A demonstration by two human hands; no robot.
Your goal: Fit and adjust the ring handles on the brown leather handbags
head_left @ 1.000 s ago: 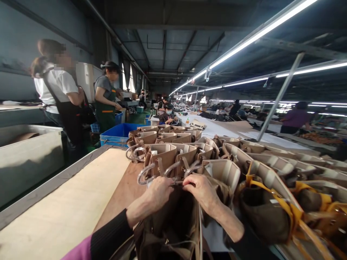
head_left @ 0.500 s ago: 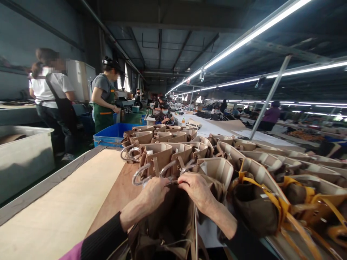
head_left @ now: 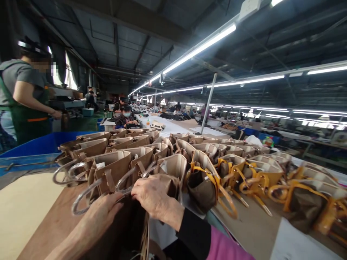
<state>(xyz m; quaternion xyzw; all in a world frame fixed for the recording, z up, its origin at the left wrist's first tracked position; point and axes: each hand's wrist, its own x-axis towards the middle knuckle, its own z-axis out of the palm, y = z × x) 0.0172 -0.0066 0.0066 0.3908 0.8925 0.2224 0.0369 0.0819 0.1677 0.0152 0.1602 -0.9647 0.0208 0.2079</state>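
I'm resting the left hand (head_left: 104, 209) and right hand (head_left: 151, 196), fingers nearly closed, hold unclear, at the near brown bag (head_left: 126, 227), seemingly unfinished, while other bags (head_left: 175, 166) are standing far and right.

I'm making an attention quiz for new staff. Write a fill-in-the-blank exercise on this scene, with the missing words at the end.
1. In the picture, the yellow-strapped bags stand to the ____ of both the left hand and the right hand.
2. The right sleeve is purple above its ____ cuff.
3. The large tub at the left is ____.
4. The standing person wears a ____ apron.
Missing words: right; black; blue; green.
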